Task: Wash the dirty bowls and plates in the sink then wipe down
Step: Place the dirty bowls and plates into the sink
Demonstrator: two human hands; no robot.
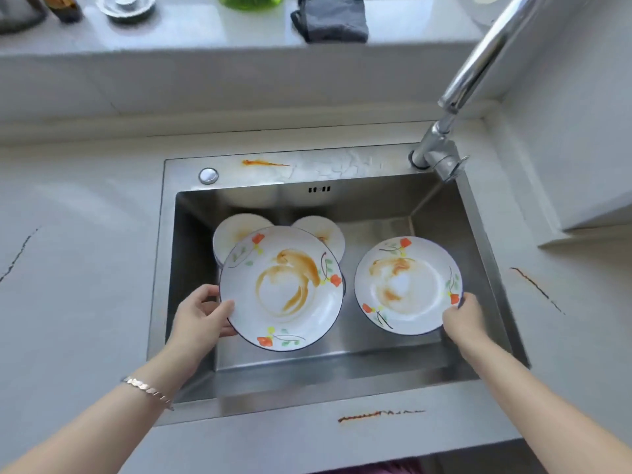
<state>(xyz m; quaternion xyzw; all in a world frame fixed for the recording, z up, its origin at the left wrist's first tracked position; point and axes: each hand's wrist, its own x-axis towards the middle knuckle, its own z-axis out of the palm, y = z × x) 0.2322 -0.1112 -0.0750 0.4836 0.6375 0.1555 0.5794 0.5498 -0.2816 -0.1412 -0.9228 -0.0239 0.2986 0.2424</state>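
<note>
steel sink (485, 254) set in pale counter (85, 268), left hand (201, 316) and right hand (463, 318) each gripping a stained plate

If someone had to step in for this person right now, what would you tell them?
Left hand grips a white flowered ceramic plate, streaked with brown sauce, over the steel sink. Right hand grips a second stained flowered plate at the sink's right. Two white bowls, also stained, lie behind. Nothing looks washed. Remaining: wash all four, then wipe the orange smears on the sink rim and counter; a grey cloth sits on the ledge.
</note>
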